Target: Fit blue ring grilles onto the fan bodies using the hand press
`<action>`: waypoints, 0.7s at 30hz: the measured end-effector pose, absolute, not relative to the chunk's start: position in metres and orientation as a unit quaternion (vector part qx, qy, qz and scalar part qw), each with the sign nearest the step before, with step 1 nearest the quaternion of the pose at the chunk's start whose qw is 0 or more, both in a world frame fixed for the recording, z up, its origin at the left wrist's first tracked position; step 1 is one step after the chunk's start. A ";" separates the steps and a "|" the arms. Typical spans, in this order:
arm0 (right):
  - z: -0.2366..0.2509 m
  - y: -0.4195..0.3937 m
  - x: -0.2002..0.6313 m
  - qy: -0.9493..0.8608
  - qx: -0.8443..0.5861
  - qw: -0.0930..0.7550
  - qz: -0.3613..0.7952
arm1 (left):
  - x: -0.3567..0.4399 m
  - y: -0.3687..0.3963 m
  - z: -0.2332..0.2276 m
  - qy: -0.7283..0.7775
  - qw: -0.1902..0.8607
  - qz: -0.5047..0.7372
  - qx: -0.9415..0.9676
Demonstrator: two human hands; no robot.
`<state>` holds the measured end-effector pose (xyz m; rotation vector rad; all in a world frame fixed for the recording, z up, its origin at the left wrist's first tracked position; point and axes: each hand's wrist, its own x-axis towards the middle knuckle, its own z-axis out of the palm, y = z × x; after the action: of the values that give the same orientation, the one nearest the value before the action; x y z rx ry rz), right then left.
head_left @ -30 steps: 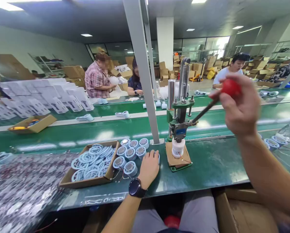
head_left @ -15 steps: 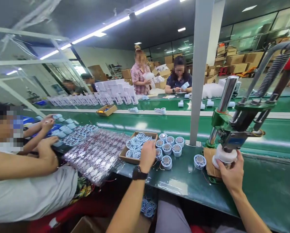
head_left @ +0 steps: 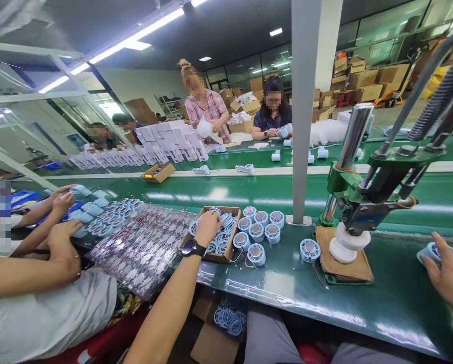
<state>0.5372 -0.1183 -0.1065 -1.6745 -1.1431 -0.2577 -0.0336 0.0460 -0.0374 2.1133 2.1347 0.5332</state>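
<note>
My left hand (head_left: 207, 227), with a black watch on its wrist, reaches into a cardboard box (head_left: 226, 251) of flat blue rings, fingers curled down among them; whether it grips one is hidden. Beside the box stand several round blue-white parts (head_left: 259, 228), and a single one (head_left: 310, 249) sits alone nearer the press. The green hand press (head_left: 366, 202) stands on a cardboard pad (head_left: 357, 268), its white die (head_left: 346, 243) with nothing under it. My right hand (head_left: 449, 275) is at the right edge of the view, fingers around a round blue-white part (head_left: 429, 251) resting on the green bench.
A grey post (head_left: 303, 126) rises just behind the parts. At my left a co-worker's hands (head_left: 61, 237) work beside a silvery heap of small components (head_left: 143, 247). A green conveyor (head_left: 218, 192) runs behind, with people at its far side. A box of rings (head_left: 228, 318) sits under the bench.
My right hand left the press die and moved right with a round part. My left hand went further into the box of rings. The view turned slightly left.
</note>
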 end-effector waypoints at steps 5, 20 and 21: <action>-0.093 -0.165 0.428 -0.572 -0.622 0.531 -0.062 | -0.007 0.001 -0.024 0.706 0.056 0.303 0.637; -0.065 -0.188 0.277 -0.301 -0.352 0.568 0.680 | 0.103 -0.157 -0.048 0.443 0.585 0.388 0.558; -0.064 -0.188 0.279 -0.298 -0.352 0.571 0.679 | 0.102 -0.158 -0.051 0.427 0.595 0.383 0.564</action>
<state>0.2789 -0.1883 -0.0641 -0.8260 -0.6987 1.5929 0.1015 -0.1582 -0.0506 1.3097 0.9911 0.8893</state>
